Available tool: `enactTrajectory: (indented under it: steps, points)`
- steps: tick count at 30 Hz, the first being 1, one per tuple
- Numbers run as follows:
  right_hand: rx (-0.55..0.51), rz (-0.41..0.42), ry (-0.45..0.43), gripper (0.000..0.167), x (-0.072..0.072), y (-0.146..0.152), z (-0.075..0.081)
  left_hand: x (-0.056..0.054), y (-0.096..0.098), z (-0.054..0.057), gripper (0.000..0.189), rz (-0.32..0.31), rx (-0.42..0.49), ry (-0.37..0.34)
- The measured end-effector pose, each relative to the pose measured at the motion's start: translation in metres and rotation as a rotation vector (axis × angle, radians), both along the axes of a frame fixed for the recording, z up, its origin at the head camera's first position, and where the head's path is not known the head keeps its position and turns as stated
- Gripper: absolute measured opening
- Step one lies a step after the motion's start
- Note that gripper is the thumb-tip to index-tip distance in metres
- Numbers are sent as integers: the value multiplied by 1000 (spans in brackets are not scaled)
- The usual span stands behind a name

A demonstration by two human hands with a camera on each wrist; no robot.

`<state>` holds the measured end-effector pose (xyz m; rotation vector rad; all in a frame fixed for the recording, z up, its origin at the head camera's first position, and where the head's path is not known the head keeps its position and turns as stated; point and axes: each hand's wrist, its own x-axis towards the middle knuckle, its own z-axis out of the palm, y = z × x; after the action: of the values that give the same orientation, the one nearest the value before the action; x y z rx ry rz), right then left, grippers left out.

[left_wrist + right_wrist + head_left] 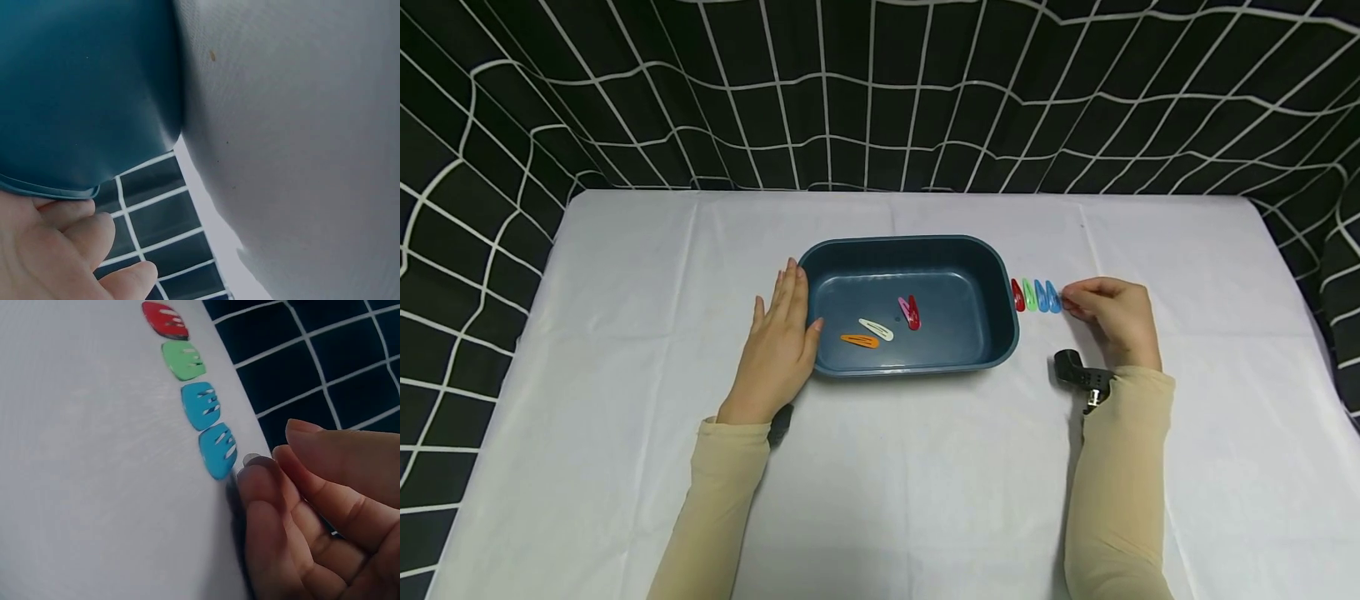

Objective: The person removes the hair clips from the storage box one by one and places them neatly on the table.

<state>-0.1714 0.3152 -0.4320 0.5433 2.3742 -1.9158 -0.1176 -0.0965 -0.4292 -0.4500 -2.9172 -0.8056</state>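
Note:
A dark blue rectangular tray holds several snap hair clips: an orange clip, a white clip, a pink clip and a red clip. My left hand rests against the tray's left edge with straight fingers. On the cloth right of the tray stands a row: a red clip, a green clip and two blue clips. Beside the end blue clip is my right hand, its fingers loosely curved, with no clip visible between thumb and fingertips.
A white cloth covers the table. Dark fabric with a white grid rises behind the table and along its sides. A black wrist camera is strapped to the right sleeve.

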Motion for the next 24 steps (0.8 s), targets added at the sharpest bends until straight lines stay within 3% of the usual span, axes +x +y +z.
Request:
enactTrajectory:
  steps: [5,9,24]
  points:
    - [-104,-8,39,19,2,-3,7,0,0,0,61,-3,-1,-3]
    - [-93,0,63,20,4,-8,18,0,0,0,61,-2,-2,-11]
    - [-217,91,239,4,12,-33,50,0,1,1,62,-1,-2,-16]
